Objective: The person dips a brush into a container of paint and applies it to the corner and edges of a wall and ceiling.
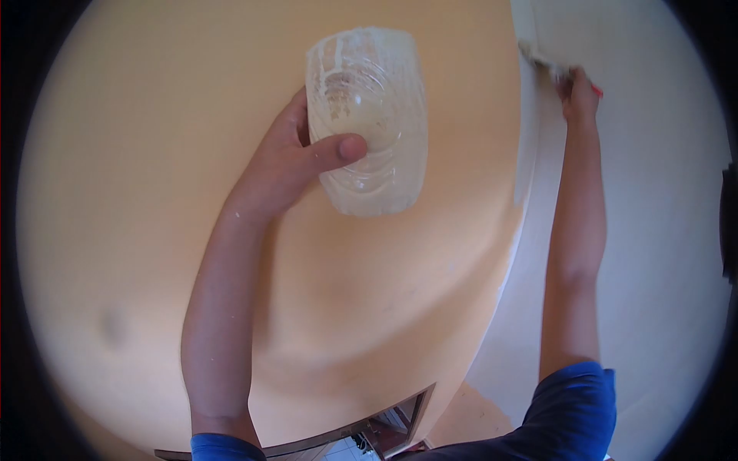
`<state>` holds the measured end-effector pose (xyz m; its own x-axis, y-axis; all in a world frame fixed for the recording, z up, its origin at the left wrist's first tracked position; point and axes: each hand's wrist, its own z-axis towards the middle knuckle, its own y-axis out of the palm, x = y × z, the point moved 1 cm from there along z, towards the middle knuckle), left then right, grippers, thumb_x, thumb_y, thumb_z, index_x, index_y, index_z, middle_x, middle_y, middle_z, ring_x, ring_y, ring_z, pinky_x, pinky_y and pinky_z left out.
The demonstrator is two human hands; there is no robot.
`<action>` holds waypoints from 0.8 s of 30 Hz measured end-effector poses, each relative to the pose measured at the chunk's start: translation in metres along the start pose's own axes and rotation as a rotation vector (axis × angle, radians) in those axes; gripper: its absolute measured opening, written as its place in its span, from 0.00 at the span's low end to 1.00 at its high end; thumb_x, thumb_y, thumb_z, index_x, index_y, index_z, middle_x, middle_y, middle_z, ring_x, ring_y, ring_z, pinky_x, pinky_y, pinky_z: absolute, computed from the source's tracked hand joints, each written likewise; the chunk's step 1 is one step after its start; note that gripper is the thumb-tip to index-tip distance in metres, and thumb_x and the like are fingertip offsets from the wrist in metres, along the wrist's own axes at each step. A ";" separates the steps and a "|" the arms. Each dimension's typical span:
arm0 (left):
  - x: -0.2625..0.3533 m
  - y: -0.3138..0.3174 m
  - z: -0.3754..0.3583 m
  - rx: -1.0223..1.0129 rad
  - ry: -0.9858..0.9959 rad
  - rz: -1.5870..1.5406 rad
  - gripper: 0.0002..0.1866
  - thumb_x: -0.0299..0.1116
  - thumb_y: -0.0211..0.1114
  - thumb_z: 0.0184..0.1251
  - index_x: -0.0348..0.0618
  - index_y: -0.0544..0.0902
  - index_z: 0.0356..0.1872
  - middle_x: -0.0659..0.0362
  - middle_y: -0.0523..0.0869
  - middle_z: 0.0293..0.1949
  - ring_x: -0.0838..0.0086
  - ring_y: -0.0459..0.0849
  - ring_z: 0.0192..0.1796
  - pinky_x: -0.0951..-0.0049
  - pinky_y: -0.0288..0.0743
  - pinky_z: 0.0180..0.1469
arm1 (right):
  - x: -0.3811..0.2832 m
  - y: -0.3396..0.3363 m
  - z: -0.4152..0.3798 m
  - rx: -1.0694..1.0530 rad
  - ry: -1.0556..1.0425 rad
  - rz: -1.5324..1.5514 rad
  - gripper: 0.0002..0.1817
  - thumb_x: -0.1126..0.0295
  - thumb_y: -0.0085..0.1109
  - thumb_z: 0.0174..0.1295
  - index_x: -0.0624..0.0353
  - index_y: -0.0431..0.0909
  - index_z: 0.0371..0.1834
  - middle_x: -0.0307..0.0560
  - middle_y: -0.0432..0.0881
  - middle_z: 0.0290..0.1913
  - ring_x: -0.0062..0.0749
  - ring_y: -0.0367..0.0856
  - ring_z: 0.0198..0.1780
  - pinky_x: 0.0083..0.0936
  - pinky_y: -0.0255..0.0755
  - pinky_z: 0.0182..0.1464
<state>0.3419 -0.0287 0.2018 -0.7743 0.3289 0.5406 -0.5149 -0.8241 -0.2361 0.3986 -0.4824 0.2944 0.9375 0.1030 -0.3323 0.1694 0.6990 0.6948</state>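
Note:
My left hand (pixel 300 161) grips a clear plastic container (pixel 396 107), which looks like a cut bottle, with the thumb across its near side. Whitish paint coats the container's walls. Higher up on the right, my right hand (pixel 581 96) is closed around the handle of a paintbrush (pixel 542 59), part of which is red. The brush head points left, at the corner where the peach wall (pixel 184 92) meets the white-painted wall (pixel 638 192). Whether the bristles touch the wall is hard to make out.
A white painted strip (pixel 523 154) runs down the corner with an uneven edge. Lower down, an unevenly edged peach patch (pixel 469 411) shows beside the white. A brown-framed doorway (pixel 419 415) is at the bottom, with pale floor tiles (pixel 350 449) beyond.

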 end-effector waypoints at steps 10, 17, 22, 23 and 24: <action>-0.008 0.006 -0.005 -0.059 -0.007 -0.119 0.39 0.43 0.72 0.46 0.33 0.64 0.56 0.54 0.76 0.49 0.70 0.75 0.52 0.70 0.70 0.54 | 0.020 -0.152 -0.140 0.086 -0.009 -0.148 0.05 0.70 0.52 0.57 0.55 0.71 0.26 0.37 0.71 0.23 0.22 0.70 0.24 0.21 0.67 0.25; -0.021 -0.050 -0.001 0.007 -0.131 -0.140 0.41 0.55 0.62 0.53 0.33 0.62 0.58 0.52 0.73 0.54 0.64 0.73 0.55 0.63 0.72 0.55 | 0.014 -0.076 -0.094 0.050 -0.038 -0.086 0.06 0.72 0.51 0.55 0.64 0.70 0.27 0.45 0.73 0.24 0.28 0.74 0.26 0.26 0.77 0.33; -0.035 -0.048 -0.003 -0.018 -0.107 -0.131 0.39 0.55 0.59 0.56 0.32 0.62 0.58 0.51 0.72 0.54 0.64 0.73 0.55 0.62 0.72 0.54 | 0.089 -0.194 -0.200 0.243 0.130 -0.232 0.06 0.67 0.50 0.55 0.55 0.70 0.25 0.38 0.71 0.22 0.22 0.69 0.23 0.21 0.67 0.25; -0.035 -0.047 -0.004 -0.030 -0.100 -0.112 0.38 0.55 0.59 0.56 0.33 0.62 0.58 0.51 0.72 0.54 0.64 0.73 0.55 0.63 0.72 0.54 | 0.093 -0.217 -0.228 0.236 0.182 -0.249 0.05 0.67 0.50 0.55 0.55 0.70 0.26 0.37 0.71 0.22 0.21 0.70 0.23 0.21 0.67 0.25; -0.038 -0.046 -0.005 -0.045 -0.094 -0.095 0.38 0.55 0.59 0.56 0.33 0.62 0.58 0.51 0.72 0.54 0.65 0.73 0.55 0.64 0.72 0.54 | 0.099 -0.244 -0.252 0.260 0.258 -0.302 0.05 0.68 0.51 0.56 0.56 0.70 0.27 0.38 0.73 0.23 0.24 0.73 0.24 0.23 0.70 0.27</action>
<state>0.3926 -0.0009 0.1879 -0.6846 0.3578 0.6350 -0.6017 -0.7692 -0.2152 0.3736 -0.4645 -0.0686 0.7339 0.1183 -0.6689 0.5241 0.5279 0.6683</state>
